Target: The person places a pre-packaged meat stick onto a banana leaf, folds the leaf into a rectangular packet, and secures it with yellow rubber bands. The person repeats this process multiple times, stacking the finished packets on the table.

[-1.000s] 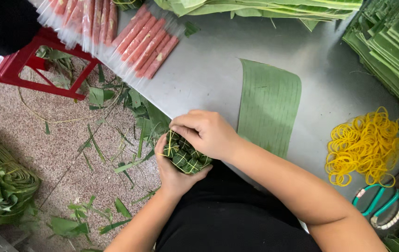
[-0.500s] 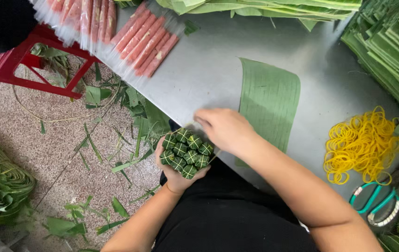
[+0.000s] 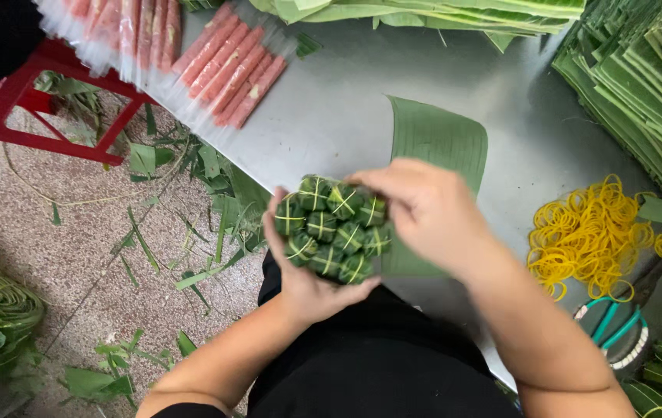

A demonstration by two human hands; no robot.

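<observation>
My left hand point(image 3: 305, 277) cups a block of several small leaf-wrapped parcels point(image 3: 331, 229), each dark green and tied with a yellow band. My right hand point(image 3: 428, 209) grips the block's right side with its fingers on the top row. The block hangs over the front edge of the grey metal table point(image 3: 331, 116). Behind my right hand a cut green leaf sheet point(image 3: 439, 135) lies flat on the table.
Yellow rubber bands point(image 3: 586, 240) lie in a heap at the right, beside green-handled scissors point(image 3: 613, 329). Stacks of green leaves point(image 3: 641, 85) fill the right and far edges. Packs of pink sausages point(image 3: 222, 73) lie at the far left. A red stool point(image 3: 21, 101) and leaf scraps point(image 3: 184, 224) are on the floor.
The parcel block has turned up so its tied faces show. My right hand has slid from on top of it to its right side.
</observation>
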